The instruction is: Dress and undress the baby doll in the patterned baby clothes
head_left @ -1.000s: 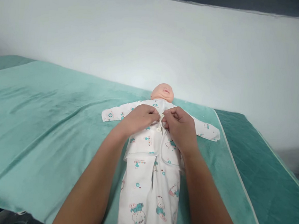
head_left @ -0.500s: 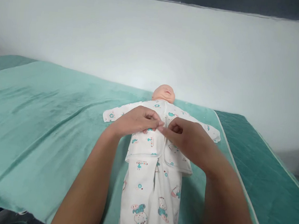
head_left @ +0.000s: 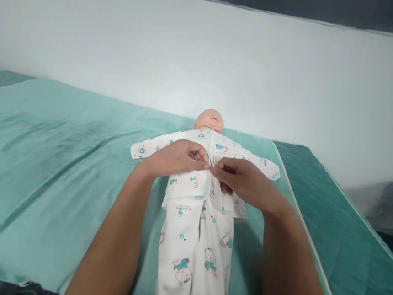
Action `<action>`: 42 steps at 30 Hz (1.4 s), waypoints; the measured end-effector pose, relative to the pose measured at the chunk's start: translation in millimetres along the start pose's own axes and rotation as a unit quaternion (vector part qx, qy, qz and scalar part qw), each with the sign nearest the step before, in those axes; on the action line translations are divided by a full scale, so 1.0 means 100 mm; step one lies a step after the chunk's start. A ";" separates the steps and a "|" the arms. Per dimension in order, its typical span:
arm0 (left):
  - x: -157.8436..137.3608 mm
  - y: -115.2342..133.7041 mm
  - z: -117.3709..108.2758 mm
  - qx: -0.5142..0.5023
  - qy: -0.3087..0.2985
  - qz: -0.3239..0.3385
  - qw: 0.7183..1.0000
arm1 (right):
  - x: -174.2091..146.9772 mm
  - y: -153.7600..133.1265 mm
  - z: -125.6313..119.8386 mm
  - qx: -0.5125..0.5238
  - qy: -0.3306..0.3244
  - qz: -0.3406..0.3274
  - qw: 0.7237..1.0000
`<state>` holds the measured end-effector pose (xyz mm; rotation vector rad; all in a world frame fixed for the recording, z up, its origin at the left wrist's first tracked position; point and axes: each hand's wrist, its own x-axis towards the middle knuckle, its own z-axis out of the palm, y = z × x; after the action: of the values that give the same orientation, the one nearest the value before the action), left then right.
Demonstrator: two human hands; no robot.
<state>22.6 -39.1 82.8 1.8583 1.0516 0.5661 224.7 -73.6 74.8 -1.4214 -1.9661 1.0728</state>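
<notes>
A baby doll (head_left: 210, 120) lies on its back in a white printed jacket (head_left: 186, 190) and matching trousers (head_left: 178, 251), its sleeves spread to both sides. My left hand (head_left: 185, 158) pinches the jacket's front edge at mid-chest. From the other side my right hand (head_left: 242, 176) pinches the opposite front edge, its fingertips meeting those of the left. Below the hands the two front panels part, and the trousers show between them. Whatever fastener lies between the fingertips is hidden.
A light green blanket (head_left: 61, 154) covers the surface under the doll, with a long crease on the left. A darker green cover (head_left: 342, 215) lies to the right, beyond a pale edge. Behind stands a white wall (head_left: 191, 50). The surface's front edge shows at lower left.
My right fingers have closed more on the jacket's right panel and drawn it up, so its lower corner is lifted and folded. The view has shifted slightly.
</notes>
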 end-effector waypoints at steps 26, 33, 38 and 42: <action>0.09 -0.18 0.00 -0.199 -0.088 0.041 0.975 | 0.04 0.14 0.35 0.241 0.131 -0.039 0.961; 0.09 -0.13 0.04 -0.185 -0.075 0.024 0.980 | 0.07 0.14 0.36 0.268 0.144 -0.036 0.952; 0.08 -0.10 0.05 -0.187 -0.076 0.003 0.979 | 0.08 0.16 0.36 0.289 0.138 -0.044 0.946; 0.08 -0.09 0.06 -0.181 -0.080 -0.005 0.980 | 0.09 0.17 0.37 0.306 0.134 -0.048 0.941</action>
<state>27.3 -32.6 72.1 1.5485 0.7912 0.5522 203.1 -73.8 39.4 -1.0465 -1.3270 1.2275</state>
